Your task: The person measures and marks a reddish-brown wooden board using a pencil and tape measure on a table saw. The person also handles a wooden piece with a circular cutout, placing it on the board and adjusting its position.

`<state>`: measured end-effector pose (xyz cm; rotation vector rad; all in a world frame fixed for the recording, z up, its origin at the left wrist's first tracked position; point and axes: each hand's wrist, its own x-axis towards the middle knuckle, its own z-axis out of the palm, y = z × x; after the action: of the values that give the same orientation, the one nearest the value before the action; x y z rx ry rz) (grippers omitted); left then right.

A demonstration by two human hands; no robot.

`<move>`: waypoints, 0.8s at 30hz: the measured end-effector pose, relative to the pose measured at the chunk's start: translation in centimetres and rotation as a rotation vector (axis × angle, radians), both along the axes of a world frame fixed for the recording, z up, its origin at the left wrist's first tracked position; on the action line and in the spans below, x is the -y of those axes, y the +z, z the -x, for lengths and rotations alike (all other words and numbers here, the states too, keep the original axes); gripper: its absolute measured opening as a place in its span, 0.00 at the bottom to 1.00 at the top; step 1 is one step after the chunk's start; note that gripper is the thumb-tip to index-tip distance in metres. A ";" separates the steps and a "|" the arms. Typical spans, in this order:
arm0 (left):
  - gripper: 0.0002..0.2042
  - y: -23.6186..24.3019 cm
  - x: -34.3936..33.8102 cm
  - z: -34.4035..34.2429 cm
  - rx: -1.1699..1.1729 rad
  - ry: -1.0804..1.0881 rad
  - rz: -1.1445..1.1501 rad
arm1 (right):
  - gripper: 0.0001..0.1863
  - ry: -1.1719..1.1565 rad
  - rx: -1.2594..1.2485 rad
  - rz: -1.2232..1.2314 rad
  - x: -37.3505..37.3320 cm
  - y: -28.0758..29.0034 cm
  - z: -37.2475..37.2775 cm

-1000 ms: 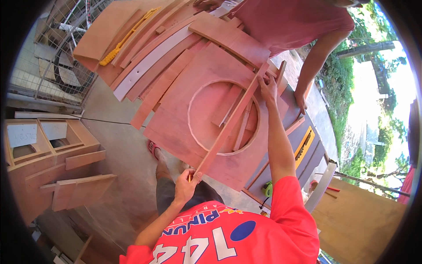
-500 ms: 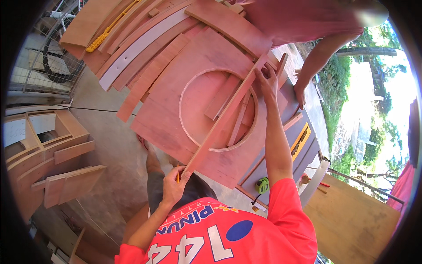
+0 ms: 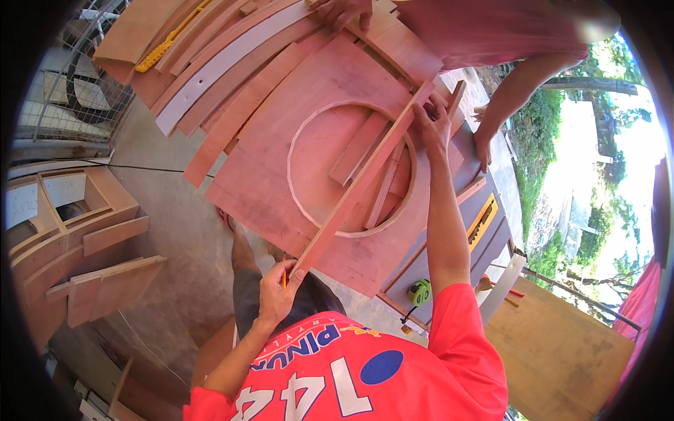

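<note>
A long, narrow wooden strip (image 3: 364,175) lies slantwise across a flat plywood panel (image 3: 263,168) with a large round hole cut in it. My left hand (image 3: 279,293) grips the strip's near end, with a yellow pencil (image 3: 285,276) between its fingers. Farther up, on the right, my right hand (image 3: 434,128) holds the strip near its far end, fingers bent against the side. Loose wood pieces (image 3: 359,149) show through the hole. A co-worker's hand (image 3: 344,12) rests on boards at the far edge; their other hand (image 3: 482,149) leans on the bench at the right.
Stacked planks (image 3: 232,91) fill the far left, a yellow handsaw (image 3: 172,38) among them. A green tape measure (image 3: 420,292) and another yellow saw (image 3: 482,222) lie on the grey surface at right. Wooden frames (image 3: 91,224) stand on the left; a plywood sheet (image 3: 562,344) lies lower right.
The co-worker's hand has come into view on the far boards. The panel appears shifted slightly up in the picture. My hands keep their hold on the strip.
</note>
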<state>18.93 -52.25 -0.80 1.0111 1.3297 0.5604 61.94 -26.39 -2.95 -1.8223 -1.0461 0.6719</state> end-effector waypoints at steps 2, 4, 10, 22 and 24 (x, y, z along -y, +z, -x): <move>0.21 0.0 -0.1 0.1 -0.005 -0.016 -0.013 | 0.36 -0.004 -0.008 -0.007 0.0 0.0 0.0; 0.21 0.0 -0.1 0.0 0.005 -0.012 0.002 | 0.35 -0.010 -0.009 -0.007 0.0 0.0 0.0; 0.21 0.0 0.0 -0.1 0.016 0.021 -0.016 | 0.34 -0.008 -0.005 -0.008 0.1 0.0 0.0; 0.21 -0.3 0.1 0.0 0.004 -0.019 -0.021 | 0.31 0.008 -0.020 -0.018 0.0 0.1 0.1; 0.19 -0.4 0.0 -0.2 0.029 0.006 -0.018 | 0.30 0.015 -0.009 -0.019 -0.1 -0.1 -0.1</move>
<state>19.10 -52.24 -1.19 1.0112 1.3045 0.5903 62.07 -26.28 -3.01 -1.7948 -1.0579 0.6770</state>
